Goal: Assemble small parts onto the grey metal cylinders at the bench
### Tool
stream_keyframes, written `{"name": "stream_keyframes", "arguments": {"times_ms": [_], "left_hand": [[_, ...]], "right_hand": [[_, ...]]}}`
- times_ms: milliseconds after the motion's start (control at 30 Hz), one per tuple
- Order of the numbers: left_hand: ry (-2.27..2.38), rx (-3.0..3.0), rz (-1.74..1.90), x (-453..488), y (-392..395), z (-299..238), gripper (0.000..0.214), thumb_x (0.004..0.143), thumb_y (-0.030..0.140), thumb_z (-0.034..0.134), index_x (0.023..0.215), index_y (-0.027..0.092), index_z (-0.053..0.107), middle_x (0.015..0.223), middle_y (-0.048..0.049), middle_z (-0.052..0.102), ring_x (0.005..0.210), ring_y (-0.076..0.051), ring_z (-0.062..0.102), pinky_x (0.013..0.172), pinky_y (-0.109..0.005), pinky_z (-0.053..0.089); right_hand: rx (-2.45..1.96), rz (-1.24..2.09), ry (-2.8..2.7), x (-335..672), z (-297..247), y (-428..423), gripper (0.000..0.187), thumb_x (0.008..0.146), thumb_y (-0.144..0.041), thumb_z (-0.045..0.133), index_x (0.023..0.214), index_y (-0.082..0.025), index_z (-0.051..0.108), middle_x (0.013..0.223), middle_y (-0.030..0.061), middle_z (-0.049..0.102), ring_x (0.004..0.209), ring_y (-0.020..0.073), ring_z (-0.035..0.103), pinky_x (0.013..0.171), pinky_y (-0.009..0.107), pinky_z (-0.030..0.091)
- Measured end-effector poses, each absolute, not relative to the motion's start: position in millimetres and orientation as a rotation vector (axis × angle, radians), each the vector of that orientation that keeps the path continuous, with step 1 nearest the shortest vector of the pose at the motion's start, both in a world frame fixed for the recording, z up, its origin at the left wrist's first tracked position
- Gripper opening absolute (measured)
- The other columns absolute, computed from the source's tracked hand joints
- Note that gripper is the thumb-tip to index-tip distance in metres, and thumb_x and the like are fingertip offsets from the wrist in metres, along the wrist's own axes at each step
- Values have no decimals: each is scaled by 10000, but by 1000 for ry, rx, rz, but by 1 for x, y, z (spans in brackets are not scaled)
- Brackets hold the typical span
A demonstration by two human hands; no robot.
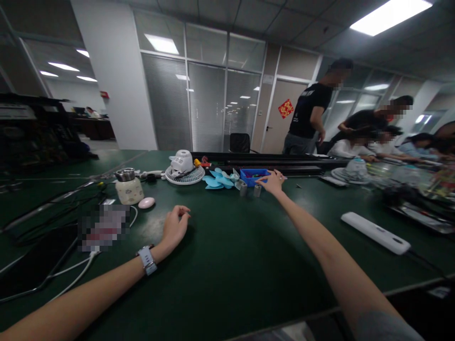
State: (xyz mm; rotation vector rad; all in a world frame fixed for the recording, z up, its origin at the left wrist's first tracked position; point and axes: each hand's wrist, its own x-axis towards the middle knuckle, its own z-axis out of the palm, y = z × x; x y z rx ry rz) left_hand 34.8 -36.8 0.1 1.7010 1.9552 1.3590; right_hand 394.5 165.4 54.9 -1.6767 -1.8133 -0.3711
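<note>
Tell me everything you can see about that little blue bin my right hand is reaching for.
The blue bin is a small, open-topped rectangular box, plastic by its look, standing upright on the green table. Small items lie inside, too blurred to name. The right hand has its fingertips at the bin's right front corner. Pale blue fan blades lie to its left; two small grey cylinders stand before it.

A pixelated patch [103,227] hides whatever lies on the table [231,246] beside the white cable [81,272]. What is in the blue tray [253,176] is too small to tell, and so is whether the right hand [274,182] at its rim pinches anything. The clutter [408,182] at far right is a blur.
</note>
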Motion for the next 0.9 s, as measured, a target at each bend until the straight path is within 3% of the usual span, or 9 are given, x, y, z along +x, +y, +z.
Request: {"name": "stream_keyframes", "arguments": {"times_ms": [633,900], "left_hand": [[1919,1676,1353,34,-36,0,208,763,308,457,917,208,556,894,-54,656,877,-233,603,806,-357,448],[1922,1691,1361,34,-36,1,201,754,313,460,897,211,558,872,-49,659,843,-224,611,781,-342,457]], "right_hand": [[-1656,-361,-1871,396,54,159,247,827,-500,624,855,-305,774,1136,78,640,1140,292,421,926,447,324],[-1739,-370,-1907,391,57,154,343,851,-555,561,936,-294,766,1074,100,671,1105,298,473,906,436,341]]}}
